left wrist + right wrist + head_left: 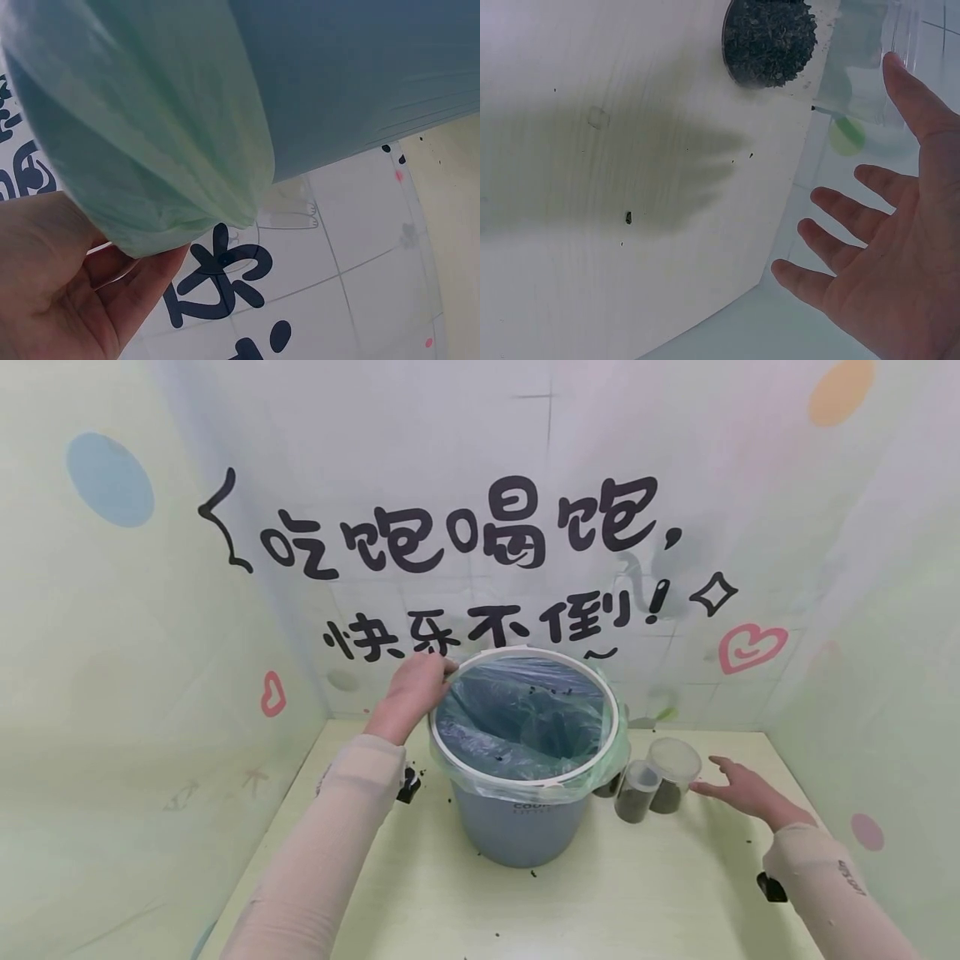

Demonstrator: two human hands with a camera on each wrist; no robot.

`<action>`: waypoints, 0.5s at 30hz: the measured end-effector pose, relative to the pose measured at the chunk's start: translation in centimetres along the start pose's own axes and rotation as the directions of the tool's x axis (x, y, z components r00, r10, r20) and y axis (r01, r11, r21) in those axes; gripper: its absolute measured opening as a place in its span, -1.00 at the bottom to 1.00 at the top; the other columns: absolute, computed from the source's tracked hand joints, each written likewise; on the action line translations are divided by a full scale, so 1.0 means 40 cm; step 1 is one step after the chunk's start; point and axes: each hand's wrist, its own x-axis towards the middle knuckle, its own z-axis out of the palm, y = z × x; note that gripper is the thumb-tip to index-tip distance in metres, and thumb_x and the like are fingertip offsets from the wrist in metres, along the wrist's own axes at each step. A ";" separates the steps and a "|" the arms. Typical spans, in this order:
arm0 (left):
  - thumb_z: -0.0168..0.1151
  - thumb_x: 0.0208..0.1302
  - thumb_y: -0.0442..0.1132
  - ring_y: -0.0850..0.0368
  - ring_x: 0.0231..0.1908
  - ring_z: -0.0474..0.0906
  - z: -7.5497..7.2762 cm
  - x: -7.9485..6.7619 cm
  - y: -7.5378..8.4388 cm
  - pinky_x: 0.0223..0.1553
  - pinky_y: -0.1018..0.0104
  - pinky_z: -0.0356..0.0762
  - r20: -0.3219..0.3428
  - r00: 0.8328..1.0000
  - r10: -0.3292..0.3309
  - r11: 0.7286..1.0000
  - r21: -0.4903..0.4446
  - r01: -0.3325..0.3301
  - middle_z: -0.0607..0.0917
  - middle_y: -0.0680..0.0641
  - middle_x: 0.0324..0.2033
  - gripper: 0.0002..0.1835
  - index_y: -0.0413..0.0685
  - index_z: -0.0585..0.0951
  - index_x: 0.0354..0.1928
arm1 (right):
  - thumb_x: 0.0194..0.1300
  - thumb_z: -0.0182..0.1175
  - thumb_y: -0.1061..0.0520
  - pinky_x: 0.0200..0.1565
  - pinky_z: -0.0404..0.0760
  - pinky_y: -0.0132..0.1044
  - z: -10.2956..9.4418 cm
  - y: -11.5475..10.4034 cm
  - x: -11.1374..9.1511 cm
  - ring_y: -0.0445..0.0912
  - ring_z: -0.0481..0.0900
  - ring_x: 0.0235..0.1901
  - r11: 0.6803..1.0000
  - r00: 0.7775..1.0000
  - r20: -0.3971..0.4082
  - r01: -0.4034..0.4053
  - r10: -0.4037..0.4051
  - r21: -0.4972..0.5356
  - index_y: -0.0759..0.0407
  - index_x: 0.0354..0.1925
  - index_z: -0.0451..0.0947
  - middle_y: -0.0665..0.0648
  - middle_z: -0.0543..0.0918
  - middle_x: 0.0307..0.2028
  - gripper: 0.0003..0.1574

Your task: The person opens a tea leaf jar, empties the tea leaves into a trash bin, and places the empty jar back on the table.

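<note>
A blue-grey trash bin (517, 831) stands upright on the table, lined with a thin green plastic bag (165, 135) folded over its white rim ring (547, 784). My left hand (418, 687) grips the bin's left rim, fingers curled at the bag-covered edge. Some fingertips are hidden behind the bag in the left wrist view. My right hand (892, 255) is spread beside a clear jar (673, 760) partly filled with dark, dry flakes (771, 41); its thumb is near or touching the jar wall. A smaller clear container (637, 793) with dark contents stands between that jar and the bin.
Another dark-filled container (609, 785) is partly hidden behind the bin's right side. Dark crumbs (533, 873) lie scattered on the pale table (465, 910). Printed curtain walls (420, 427) with black lettering enclose the table at the back and sides.
</note>
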 end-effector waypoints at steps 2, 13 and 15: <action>0.20 0.39 -0.30 -0.12 0.04 0.67 0.000 -0.001 0.000 -0.03 0.06 0.67 0.000 1.000 0.002 1.000 0.000 -0.002 0.75 -0.16 0.03 -0.66 0.05 0.68 0.15 | 0.38 0.15 -0.25 0.12 0.42 0.42 0.003 -0.003 0.000 0.63 0.26 0.22 1.000 1.000 -0.005 0.001 -0.002 -0.003 0.67 0.36 0.05 0.79 0.25 0.23 0.12; 0.21 0.39 -0.27 -0.10 0.01 0.68 0.001 -0.002 0.000 -0.03 0.07 0.67 -0.003 1.000 0.002 1.000 -0.002 -0.002 0.76 -0.14 -0.01 -0.70 0.08 0.70 0.11 | 0.37 0.17 -0.25 0.12 0.43 0.40 0.030 0.005 0.010 0.62 0.28 0.22 1.000 1.000 -0.018 -0.002 0.002 0.013 0.67 0.34 0.08 0.77 0.26 0.24 0.11; 0.20 0.40 -0.27 -0.10 0.03 0.68 0.002 -0.002 0.000 -0.03 0.07 0.67 -0.001 1.000 -0.001 1.000 -0.005 0.001 0.75 -0.14 0.01 -0.69 0.08 0.70 0.13 | 0.37 0.17 -0.24 0.13 0.43 0.40 0.034 0.005 0.011 0.61 0.27 0.23 1.000 1.000 -0.018 -0.002 0.002 0.019 0.67 0.34 0.08 0.76 0.26 0.24 0.11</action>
